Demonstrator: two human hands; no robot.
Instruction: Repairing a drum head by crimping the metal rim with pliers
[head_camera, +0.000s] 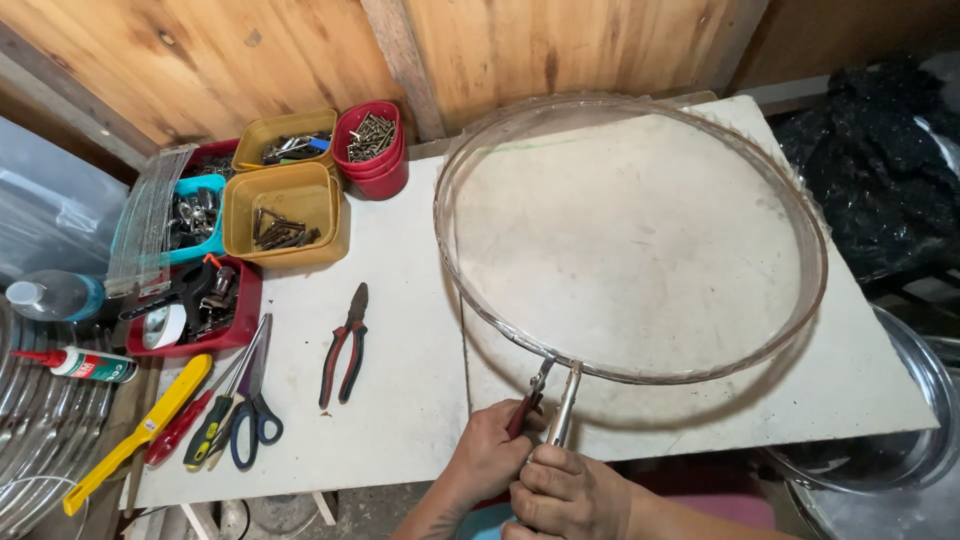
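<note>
Beyond both hands' fingers (545, 478), pliers (541, 392) pinch hoop (640, 375).

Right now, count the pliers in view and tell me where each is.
2: red-handled pliers lying on the white board beside the scissors; another pair in the left hand, gripping the hoop. Others may hide in the trays.

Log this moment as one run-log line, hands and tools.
left hand: grips red-handled pliers | right hand: holds metal tool | both at clear hoop near edge | spare pliers idle
</note>
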